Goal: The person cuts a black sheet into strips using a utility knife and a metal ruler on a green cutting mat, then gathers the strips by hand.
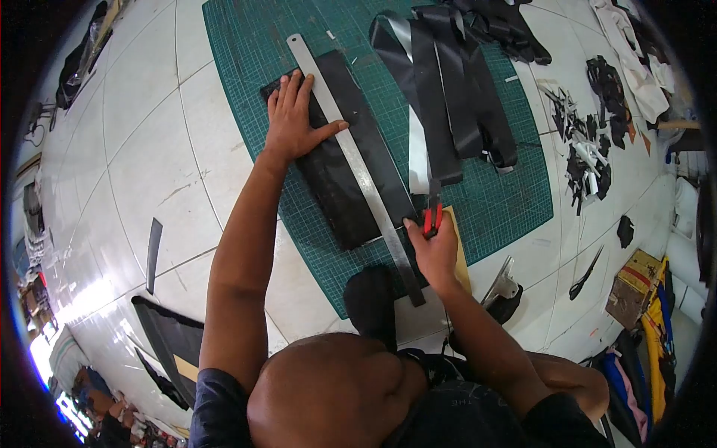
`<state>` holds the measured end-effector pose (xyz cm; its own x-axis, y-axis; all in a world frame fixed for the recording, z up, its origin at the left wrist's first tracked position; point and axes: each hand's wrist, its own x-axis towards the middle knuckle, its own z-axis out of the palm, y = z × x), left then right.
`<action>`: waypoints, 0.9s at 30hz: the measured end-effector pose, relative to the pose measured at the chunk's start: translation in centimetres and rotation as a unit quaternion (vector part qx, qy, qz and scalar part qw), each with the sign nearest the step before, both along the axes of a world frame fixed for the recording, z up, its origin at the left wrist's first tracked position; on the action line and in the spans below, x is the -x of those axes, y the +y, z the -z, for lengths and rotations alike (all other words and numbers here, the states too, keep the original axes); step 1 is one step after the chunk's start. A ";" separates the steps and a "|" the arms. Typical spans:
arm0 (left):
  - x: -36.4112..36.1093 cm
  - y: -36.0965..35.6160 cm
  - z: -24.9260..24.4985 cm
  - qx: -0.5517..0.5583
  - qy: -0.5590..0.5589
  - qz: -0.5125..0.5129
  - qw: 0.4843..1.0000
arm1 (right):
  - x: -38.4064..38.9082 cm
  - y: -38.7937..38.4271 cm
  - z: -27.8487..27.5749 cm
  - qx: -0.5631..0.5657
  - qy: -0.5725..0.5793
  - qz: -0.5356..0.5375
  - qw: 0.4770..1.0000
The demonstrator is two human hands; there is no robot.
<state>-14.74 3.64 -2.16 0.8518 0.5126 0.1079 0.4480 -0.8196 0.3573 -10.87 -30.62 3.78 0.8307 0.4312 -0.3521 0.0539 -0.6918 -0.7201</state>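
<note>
My left hand lies with its fingers spread over a long steel ruler and the black material under it. The ruler runs diagonally across the black pieces on a green cutting mat. My right hand is closed around a red and black cutter, to the right of the ruler's lower part. A black strip extends along the ruler's right side. Folded black strips lie on the mat beyond my right hand.
White floor tiles surround the mat. On the right are a pile of scraps, scissors, a metal clamp-like piece and a worn box. Black pieces lie at lower left. My knee and foot border the mat.
</note>
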 end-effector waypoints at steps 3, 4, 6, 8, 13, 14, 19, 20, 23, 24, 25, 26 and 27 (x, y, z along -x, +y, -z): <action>-0.1 0.1 0.0 -0.006 -0.006 0.001 1.000 | -1.0 0.6 1.2 -0.016 -0.017 -0.014 1.000; 0.0 0.1 0.0 -0.003 -0.005 0.000 1.000 | -1.2 0.6 1.3 -0.019 -0.022 -0.024 0.999; 0.0 0.1 0.1 -0.002 -0.006 -0.003 1.000 | -1.4 0.7 1.3 -0.005 0.008 -0.005 1.000; 0.0 0.0 0.1 0.000 -0.005 -0.005 1.000 | -1.6 0.8 1.2 -0.001 0.030 0.007 1.000; 0.0 0.1 0.0 0.004 -0.005 -0.006 1.000 | -1.8 1.1 1.3 -0.003 0.043 0.021 0.999; 0.0 0.0 0.0 0.004 -0.003 -0.007 1.000 | -1.8 1.1 1.2 -0.009 0.046 0.020 0.999; 0.0 0.0 -0.3 0.004 -0.009 -0.004 1.000 | -1.8 0.8 1.7 -0.013 0.013 0.000 1.000; 0.0 0.0 -0.4 0.013 -0.005 -0.003 1.000 | -1.8 0.7 1.7 -0.011 0.024 0.001 1.000; -0.1 0.0 -0.9 0.023 -0.001 0.000 1.000 | -1.6 0.6 0.8 0.004 0.018 -0.020 1.000; -0.1 0.0 -0.7 0.015 -0.007 0.000 1.000 | -1.2 0.3 0.3 0.015 -0.010 -0.042 0.999; -0.1 0.1 -0.7 0.007 -0.012 0.000 1.000 | -0.6 -0.1 -0.1 0.026 -0.038 -0.066 0.997; 0.0 0.1 -0.6 0.005 -0.011 -0.003 1.000 | 0.1 -0.5 -0.4 0.033 -0.037 -0.099 0.994; -0.1 0.0 -0.7 0.005 -0.010 -0.004 1.000 | 1.0 -1.0 -0.7 0.040 -0.037 -0.131 0.990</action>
<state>-14.68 3.62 -1.50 0.8458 0.5200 0.1191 0.4470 -0.8127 0.3737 -11.91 -31.60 4.53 0.7184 0.6085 -0.3371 0.2896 -0.7022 -0.6504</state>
